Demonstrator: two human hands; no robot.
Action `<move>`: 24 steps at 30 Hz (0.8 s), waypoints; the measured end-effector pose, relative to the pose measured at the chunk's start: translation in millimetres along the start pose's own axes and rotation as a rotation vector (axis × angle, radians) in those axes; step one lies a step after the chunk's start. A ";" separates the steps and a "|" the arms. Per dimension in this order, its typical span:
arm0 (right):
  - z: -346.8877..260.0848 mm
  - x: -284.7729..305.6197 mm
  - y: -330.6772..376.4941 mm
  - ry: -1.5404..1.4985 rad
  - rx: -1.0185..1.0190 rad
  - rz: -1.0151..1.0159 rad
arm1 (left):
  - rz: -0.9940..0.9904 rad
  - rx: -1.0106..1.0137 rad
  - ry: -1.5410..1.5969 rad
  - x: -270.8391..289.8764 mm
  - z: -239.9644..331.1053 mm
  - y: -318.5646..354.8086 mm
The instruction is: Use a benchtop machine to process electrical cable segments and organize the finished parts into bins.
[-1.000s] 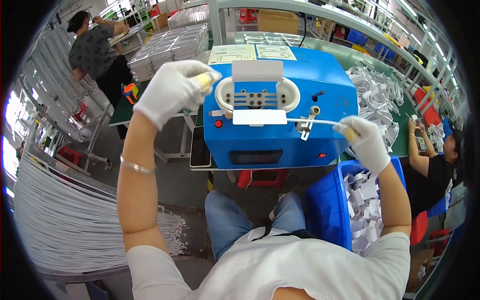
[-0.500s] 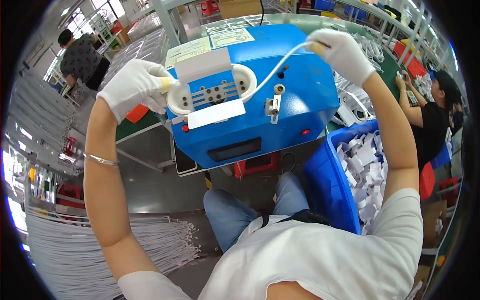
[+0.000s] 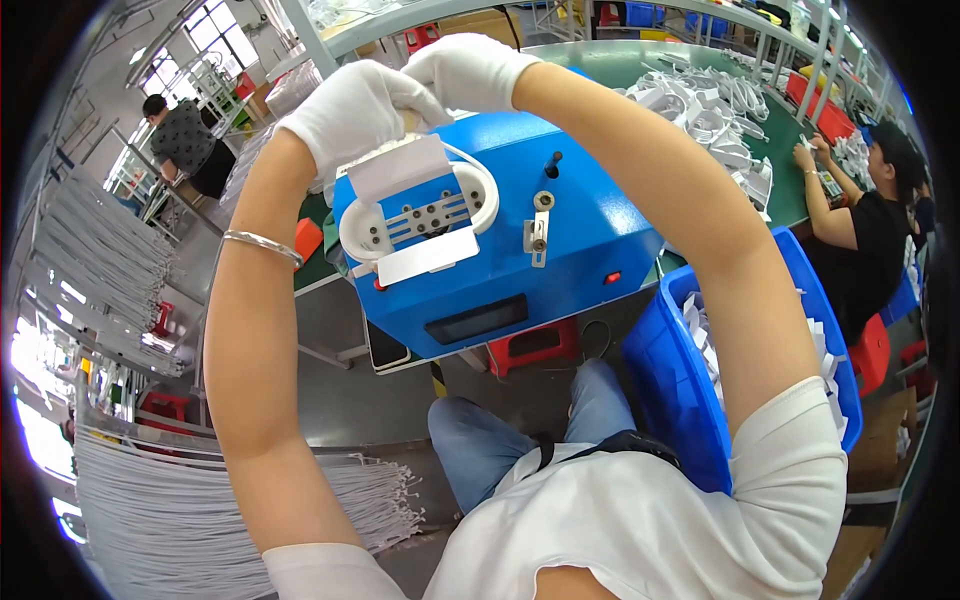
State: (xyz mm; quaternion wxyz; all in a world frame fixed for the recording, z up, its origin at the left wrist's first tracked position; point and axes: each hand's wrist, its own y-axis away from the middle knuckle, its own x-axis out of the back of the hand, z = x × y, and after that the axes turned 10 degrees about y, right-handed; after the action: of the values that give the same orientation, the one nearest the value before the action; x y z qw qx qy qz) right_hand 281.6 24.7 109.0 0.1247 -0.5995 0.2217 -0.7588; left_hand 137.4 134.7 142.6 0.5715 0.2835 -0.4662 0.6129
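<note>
Both gloved hands meet above the far side of a blue winding machine (image 3: 590,225). A white cable (image 3: 487,190) runs round the oval winding former (image 3: 425,215) on its top, between two white flaps. The strand leads up from the former's right end toward my hands. My right hand (image 3: 470,75) is closed on the cable, its fingertips partly hidden against the other glove. My left hand (image 3: 355,110) is closed just above the former's far left edge; what its fingers pinch is hidden.
Right of the machine, a blue bin (image 3: 670,370) holds white pieces. White cables (image 3: 700,100) lie heaped on the green table (image 3: 790,190). A co-worker (image 3: 865,210) sits at right; another person (image 3: 190,145) stands far left. Bundled white cables (image 3: 240,490) lie at lower left.
My right hand has swung left across the machine, bringing the cable round the former's far side to my left hand. My left hand has moved up and right.
</note>
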 end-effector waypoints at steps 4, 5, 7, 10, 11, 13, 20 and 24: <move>-2.4 -11.7 11.9 -0.073 0.019 0.238 | -0.075 0.065 0.071 4.6 -8.9 13.6; -5.4 -8.7 16.6 -0.074 -0.033 0.308 | -0.096 0.146 0.148 8.9 -7.9 21.4; -16.5 4.4 27.4 -0.151 -0.031 0.424 | -0.089 0.165 0.146 21.3 -12.0 47.4; -37.5 25.3 54.6 -0.199 0.037 0.444 | -0.051 0.319 0.219 24.0 -17.6 77.3; -43.8 30.8 65.6 -0.193 0.038 0.432 | -0.050 0.316 0.232 19.4 -10.7 78.3; -58.4 34.9 74.0 -0.066 0.167 0.424 | -0.032 0.364 0.200 16.2 2.2 87.0; -75.7 9.8 70.8 0.324 0.251 0.398 | 0.156 -0.067 -0.272 -1.5 -16.0 100.8; -78.5 6.9 69.8 0.316 0.214 0.316 | 0.262 -0.108 -0.459 -25.1 -9.3 108.5</move>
State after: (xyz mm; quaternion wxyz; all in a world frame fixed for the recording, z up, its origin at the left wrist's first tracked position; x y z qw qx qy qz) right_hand 198.8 -24.6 66.6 0.2683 -0.4145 0.2479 -0.8335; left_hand 39.1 141.6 89.9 0.3810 0.3212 -0.6483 0.5757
